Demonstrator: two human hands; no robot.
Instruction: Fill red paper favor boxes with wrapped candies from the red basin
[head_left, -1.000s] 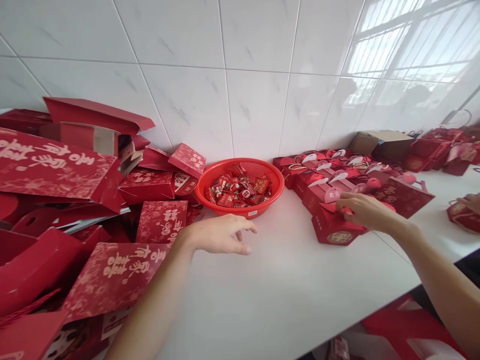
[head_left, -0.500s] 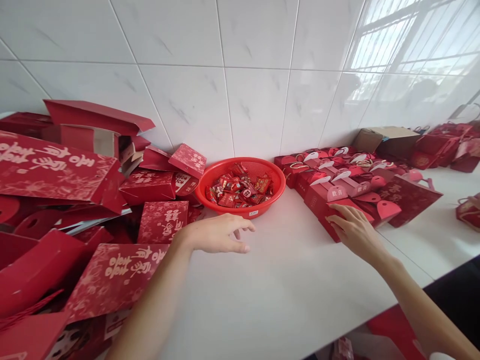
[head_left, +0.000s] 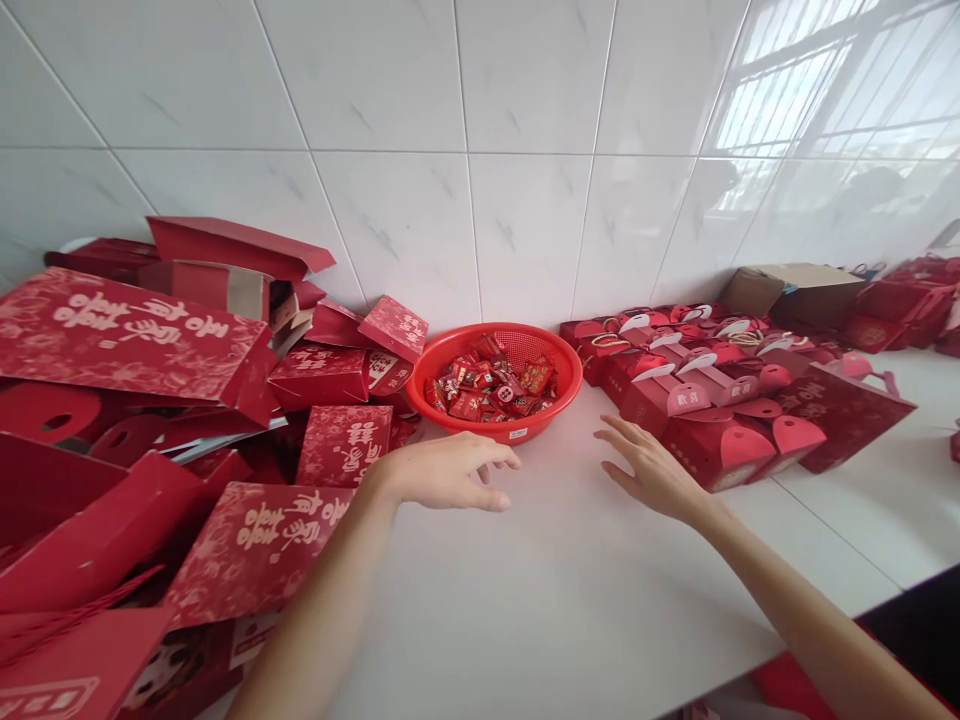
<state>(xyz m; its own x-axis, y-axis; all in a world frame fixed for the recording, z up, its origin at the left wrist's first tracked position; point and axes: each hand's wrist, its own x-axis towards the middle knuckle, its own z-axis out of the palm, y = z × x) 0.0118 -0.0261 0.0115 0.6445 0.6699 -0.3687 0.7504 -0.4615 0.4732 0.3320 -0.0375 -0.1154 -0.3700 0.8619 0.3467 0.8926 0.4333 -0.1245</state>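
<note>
My left hand (head_left: pixel 457 473) hovers over the white table just in front of a red plastic basket (head_left: pixel 517 433), fingers apart and holding nothing. Inside the basket are many small wrapped candies (head_left: pixel 491 383) in red packaging. To the right, my right hand (head_left: pixel 649 468) is also open and bare, its fingers pointing toward the basket. Beside it stands a group of red gift boxes (head_left: pixel 716 440) with rounded handle flaps. Left of my left hand lie flat red boxes with gold lettering (head_left: pixel 259 545).
A large pile of red boxes (head_left: pixel 135 340) fills the left side. White tiles (head_left: pixel 390 210) cover the wall behind. A brown cardboard box (head_left: pixel 795 295) and more red boxes (head_left: pixel 889 305) stand at the far right. Below the table's front edge, something red (head_left: pixel 791 690) shows.
My right hand has left the nearest gift box and moved left toward the basket. My left hand keeps about the same pose. The whole view has turned slightly left.
</note>
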